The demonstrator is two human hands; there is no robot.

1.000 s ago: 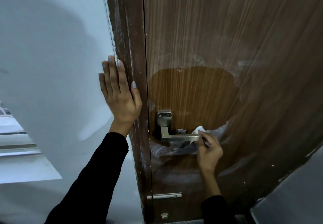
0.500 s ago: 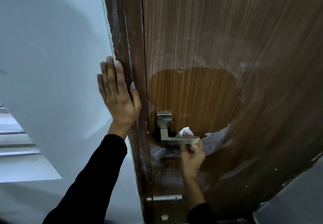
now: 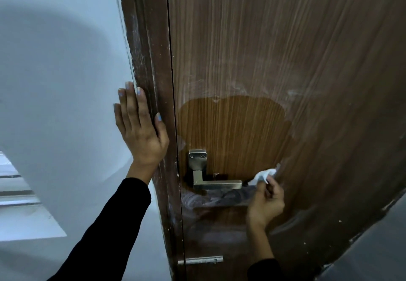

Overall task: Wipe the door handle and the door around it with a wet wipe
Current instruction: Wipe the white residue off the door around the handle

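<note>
A brown wooden door [image 3: 285, 61] fills the right of the view, dusty with a darker, cleaner patch above the handle. The square metal lever handle [image 3: 216, 184] points right from its plate. My right hand [image 3: 265, 204] pinches a crumpled white wet wipe [image 3: 263, 176] just past the free end of the lever, against the door. My left hand [image 3: 140, 131] lies flat with straight fingers on the wall beside the door frame [image 3: 149, 83], thumb on the frame.
A pale wall [image 3: 61, 83] is on the left, with light steps [image 3: 19, 193] at the lower left. A small metal bolt [image 3: 201, 260] sits low on the door. A dark grey surface [image 3: 373, 247] fills the lower right corner.
My right hand slid the wipe left under the lever, then back right past the lever's free end. My left hand stayed on the wall.
</note>
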